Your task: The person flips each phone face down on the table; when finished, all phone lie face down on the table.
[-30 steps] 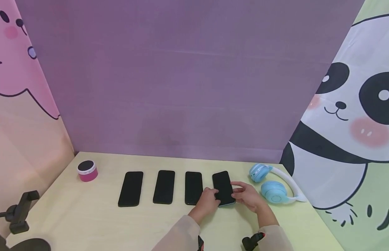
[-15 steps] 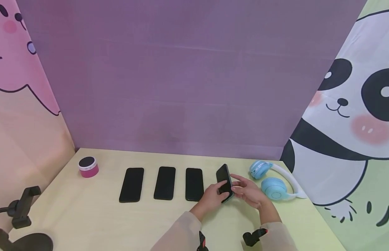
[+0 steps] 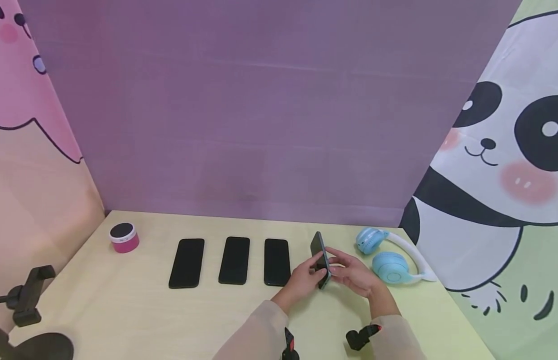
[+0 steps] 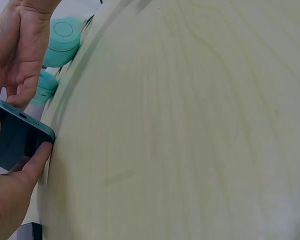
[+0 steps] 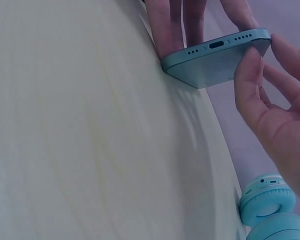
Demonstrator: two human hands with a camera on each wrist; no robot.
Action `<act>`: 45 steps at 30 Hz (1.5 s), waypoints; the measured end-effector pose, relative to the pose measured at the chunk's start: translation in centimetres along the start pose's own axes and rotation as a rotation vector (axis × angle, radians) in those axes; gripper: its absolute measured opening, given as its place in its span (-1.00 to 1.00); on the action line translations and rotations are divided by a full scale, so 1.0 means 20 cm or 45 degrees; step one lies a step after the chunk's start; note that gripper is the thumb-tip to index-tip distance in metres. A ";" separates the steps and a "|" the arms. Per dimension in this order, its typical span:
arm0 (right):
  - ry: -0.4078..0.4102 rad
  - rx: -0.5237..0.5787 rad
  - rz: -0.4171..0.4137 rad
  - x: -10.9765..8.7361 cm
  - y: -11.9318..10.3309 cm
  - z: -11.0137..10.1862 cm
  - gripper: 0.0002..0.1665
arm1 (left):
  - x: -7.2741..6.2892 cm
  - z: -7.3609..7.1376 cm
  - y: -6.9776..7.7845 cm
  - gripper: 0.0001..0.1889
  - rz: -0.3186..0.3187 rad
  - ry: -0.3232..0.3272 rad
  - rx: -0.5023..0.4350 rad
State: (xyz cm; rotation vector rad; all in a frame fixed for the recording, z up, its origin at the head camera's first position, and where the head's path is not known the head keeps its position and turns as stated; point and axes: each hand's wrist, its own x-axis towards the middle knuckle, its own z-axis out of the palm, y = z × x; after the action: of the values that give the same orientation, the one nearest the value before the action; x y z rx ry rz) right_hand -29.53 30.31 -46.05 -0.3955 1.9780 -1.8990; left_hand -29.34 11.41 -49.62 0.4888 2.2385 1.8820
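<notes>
A smartphone [image 3: 316, 245] with a dark screen stands tilted on edge between both hands, its screen facing left. My left hand [image 3: 300, 282] grips it from the screen side, thumb near the port end in the left wrist view. My right hand [image 3: 354, 276] holds it from the other side; in the right wrist view, fingertips meet its pale blue back [image 5: 205, 75] and one corner. To the left, a row of phones lies flat with screens up: one nearest [image 3: 277, 262], one in the middle [image 3: 234, 260] and one farthest [image 3: 186, 263].
Blue and white headphones [image 3: 391, 267] lie on the pale wooden table [image 3: 171, 325] right of my right hand. A pink and white round container [image 3: 124, 238] with a black top stands at the back left. A black stand [image 3: 33, 295] occupies the left front.
The phone has gone from lying nearly flat, screen up, to tilted on edge with its screen turned left. My left hand has moved slightly right with it.
</notes>
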 end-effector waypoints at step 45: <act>0.375 -0.649 0.241 0.08 0.03 0.14 -0.37 | 0.00 -0.07 0.00 -0.49 0.039 0.234 0.619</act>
State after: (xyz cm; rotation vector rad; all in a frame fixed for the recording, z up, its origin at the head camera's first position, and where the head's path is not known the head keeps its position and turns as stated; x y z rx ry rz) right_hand -29.77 27.15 -46.88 -0.0499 2.5906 -1.3843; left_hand -29.85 10.13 -49.28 0.4298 2.8363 1.4316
